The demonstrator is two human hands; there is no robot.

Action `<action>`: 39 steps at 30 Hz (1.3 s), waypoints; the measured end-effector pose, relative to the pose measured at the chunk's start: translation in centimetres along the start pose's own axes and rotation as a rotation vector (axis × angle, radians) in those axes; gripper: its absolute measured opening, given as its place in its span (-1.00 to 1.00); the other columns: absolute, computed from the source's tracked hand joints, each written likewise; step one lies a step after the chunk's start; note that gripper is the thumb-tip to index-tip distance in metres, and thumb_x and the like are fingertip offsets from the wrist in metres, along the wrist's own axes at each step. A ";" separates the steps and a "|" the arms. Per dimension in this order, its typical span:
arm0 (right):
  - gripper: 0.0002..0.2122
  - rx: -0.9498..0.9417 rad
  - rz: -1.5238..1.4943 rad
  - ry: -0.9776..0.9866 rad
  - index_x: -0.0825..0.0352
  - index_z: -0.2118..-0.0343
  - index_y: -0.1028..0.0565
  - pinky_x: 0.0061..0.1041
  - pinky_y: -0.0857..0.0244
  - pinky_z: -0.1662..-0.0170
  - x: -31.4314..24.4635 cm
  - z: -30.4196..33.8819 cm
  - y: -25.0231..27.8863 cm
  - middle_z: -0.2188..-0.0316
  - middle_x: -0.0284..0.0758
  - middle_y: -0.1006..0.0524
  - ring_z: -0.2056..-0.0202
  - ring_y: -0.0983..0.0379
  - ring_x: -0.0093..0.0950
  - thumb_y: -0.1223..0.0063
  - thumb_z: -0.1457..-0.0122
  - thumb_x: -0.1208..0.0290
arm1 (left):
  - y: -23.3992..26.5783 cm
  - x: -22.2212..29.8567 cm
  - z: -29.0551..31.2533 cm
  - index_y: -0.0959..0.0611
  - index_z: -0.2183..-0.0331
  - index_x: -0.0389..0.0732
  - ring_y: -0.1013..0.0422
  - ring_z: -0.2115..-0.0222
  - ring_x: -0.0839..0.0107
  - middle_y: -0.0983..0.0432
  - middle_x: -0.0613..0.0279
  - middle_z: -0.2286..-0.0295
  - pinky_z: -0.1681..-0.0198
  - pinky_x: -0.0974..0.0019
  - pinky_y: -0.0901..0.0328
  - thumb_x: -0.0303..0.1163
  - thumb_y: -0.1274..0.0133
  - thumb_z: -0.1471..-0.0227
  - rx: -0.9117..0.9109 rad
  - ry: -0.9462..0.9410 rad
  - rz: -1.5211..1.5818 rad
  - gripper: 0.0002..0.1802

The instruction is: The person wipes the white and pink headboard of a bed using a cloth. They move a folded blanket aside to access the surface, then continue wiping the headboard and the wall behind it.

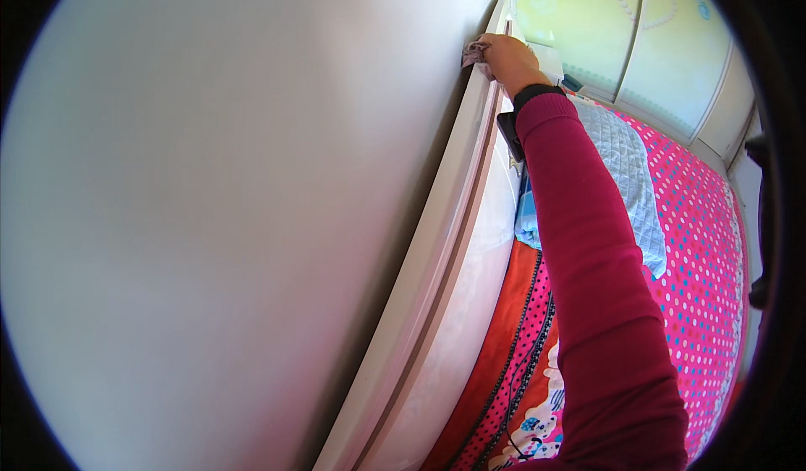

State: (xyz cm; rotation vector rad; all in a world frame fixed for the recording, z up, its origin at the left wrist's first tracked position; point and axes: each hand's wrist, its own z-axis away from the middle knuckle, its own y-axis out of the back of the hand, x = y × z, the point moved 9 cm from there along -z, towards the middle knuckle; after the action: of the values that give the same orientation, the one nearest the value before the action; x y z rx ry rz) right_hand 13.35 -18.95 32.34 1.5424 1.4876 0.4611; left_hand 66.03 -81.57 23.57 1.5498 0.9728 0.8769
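Observation:
My right arm, in a dark pink sleeve, reaches up along the white headboard [411, 337]. At the far end of its top edge, my right hand [510, 58] is closed on a crumpled, greyish-pink cloth [475, 52]. The cloth lies against the headboard's top, close to the pale wall [210, 202]. A black strap [537, 93] circles the wrist, and a dark device [510, 137] hangs on its left side. My left hand does not show.
Right of the headboard spreads a bed with a pink polka-dot cover [701, 244]. A light blue quilted piece [625, 160] and red patterned bedding [491, 362] lie on it. Pale green sliding doors [579, 30] stand beyond the bed.

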 end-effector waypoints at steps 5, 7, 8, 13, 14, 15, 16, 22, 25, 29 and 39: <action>-0.72 0.049 0.021 0.012 0.14 0.17 -0.56 -0.29 -0.38 0.19 -0.7 0.9 0.8 0.36 -0.24 -0.62 0.29 -0.57 -0.24 -0.04 -0.03 0.58 | -0.8 -0.7 0.9 -0.30 -0.17 -0.29 -0.42 0.02 0.01 -0.27 -0.14 -0.08 0.05 0.12 -0.45 -0.30 -0.14 -0.07 0.003 0.103 0.096 -0.32; -0.74 -0.019 0.026 -0.004 0.10 0.19 -0.55 -0.25 -0.38 0.13 -0.8 1.1 0.6 0.24 -0.30 -0.60 0.15 -0.52 -0.22 -0.07 -0.04 0.52 | -1.0 -1.1 1.5 -0.35 -0.14 -0.34 -0.41 0.01 0.03 -0.27 -0.17 -0.06 0.07 0.15 -0.47 -0.34 -0.13 -0.07 0.007 0.148 0.132 -0.36; -0.76 -0.065 0.037 -0.023 0.09 0.19 -0.54 -0.24 -0.39 0.10 -0.7 1.3 0.5 0.18 -0.34 -0.59 0.08 -0.49 -0.21 -0.09 -0.05 0.50 | -1.0 -1.1 1.8 -0.37 -0.13 -0.37 -0.41 0.01 0.03 -0.27 -0.19 -0.06 0.07 0.17 -0.49 -0.37 -0.13 -0.07 0.011 0.164 0.142 -0.38; -0.73 -0.014 0.084 0.059 0.08 0.20 -0.56 -0.27 -0.39 0.08 -1.9 2.7 1.3 0.16 -0.35 -0.58 0.10 -0.51 -0.20 -0.10 -0.01 0.54 | -1.1 -0.7 1.5 -0.37 -0.13 -0.38 -0.43 0.04 0.06 -0.26 -0.19 -0.05 0.11 0.23 -0.51 -0.39 -0.12 -0.09 0.063 0.153 0.205 -0.41; -0.71 -0.021 0.080 0.068 0.08 0.20 -0.56 -0.27 -0.39 0.08 -2.0 3.0 1.3 0.18 -0.33 -0.58 0.10 -0.51 -0.20 -0.11 0.01 0.55 | -1.1 -0.7 1.3 -0.37 -0.13 -0.37 -0.43 0.05 0.06 -0.26 -0.18 -0.06 0.12 0.23 -0.50 -0.39 -0.12 -0.10 0.045 0.160 0.235 -0.40; -0.70 -0.035 0.085 0.060 0.08 0.20 -0.56 -0.27 -0.39 0.08 -1.9 3.2 1.3 0.19 -0.32 -0.59 0.11 -0.52 -0.20 -0.12 0.03 0.56 | -1.1 -0.7 0.9 -0.36 -0.13 -0.36 -0.43 0.06 0.05 -0.25 -0.18 -0.06 0.12 0.23 -0.50 -0.39 -0.12 -0.10 0.026 0.165 0.265 -0.40; -0.69 -0.049 0.089 0.051 0.08 0.20 -0.56 -0.28 -0.39 0.08 -1.9 3.3 1.3 0.21 -0.30 -0.59 0.12 -0.52 -0.20 -0.13 0.04 0.57 | -0.8 -0.4 0.6 -0.37 -0.13 -0.36 -0.43 0.06 0.02 -0.27 -0.19 -0.05 0.12 0.22 -0.50 -0.38 -0.13 -0.09 0.037 0.138 0.237 -0.40; -0.70 -0.045 0.071 0.137 0.11 0.18 -0.56 -0.23 -0.40 0.12 -3.3 4.6 1.9 0.27 -0.18 -0.61 0.17 -0.55 -0.16 -0.10 0.01 0.54 | 0.6 1.0 -1.5 -0.37 -0.13 -0.32 -0.42 0.09 -0.11 -0.39 -0.21 0.03 0.11 0.07 -0.44 -0.35 -0.17 -0.04 0.060 0.033 0.087 -0.36; -0.70 -0.040 0.102 0.130 0.12 0.19 -0.58 -0.23 -0.41 0.16 -3.8 5.7 2.3 0.31 -0.19 -0.62 0.20 -0.56 -0.17 -0.10 0.03 0.55 | 1.4 1.3 -2.2 -0.38 -0.13 -0.33 -0.41 0.09 -0.15 -0.42 -0.21 0.03 0.05 0.00 -0.37 -0.33 -0.17 -0.02 0.120 0.029 0.133 -0.34; -0.71 -0.084 0.073 0.141 0.07 0.23 -0.58 -0.24 -0.41 0.15 -4.9 7.1 2.8 0.29 -0.28 -0.60 0.17 -0.53 -0.21 -0.09 0.04 0.56 | 1.7 1.5 -3.0 -0.37 -0.13 -0.34 -0.38 0.06 -0.17 -0.40 -0.21 0.01 -0.01 -0.04 -0.31 -0.32 -0.14 -0.02 0.044 0.060 0.106 -0.34; -0.67 -0.071 -0.002 0.236 0.13 0.22 -0.60 -0.32 -0.41 0.12 -7.6 10.9 4.2 0.27 -0.21 -0.61 0.18 -0.55 -0.20 -0.08 0.10 0.60 | 1.7 1.6 -3.5 -0.36 -0.15 -0.32 -0.37 0.03 -0.16 -0.38 -0.20 -0.02 -0.05 -0.01 -0.30 -0.33 -0.12 0.00 0.042 0.075 0.127 -0.32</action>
State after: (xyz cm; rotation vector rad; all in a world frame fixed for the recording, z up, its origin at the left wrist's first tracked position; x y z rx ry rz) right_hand 22.82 -29.14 32.58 1.4697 1.6317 0.7074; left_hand 63.73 -78.98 25.89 1.6381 0.9598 1.0158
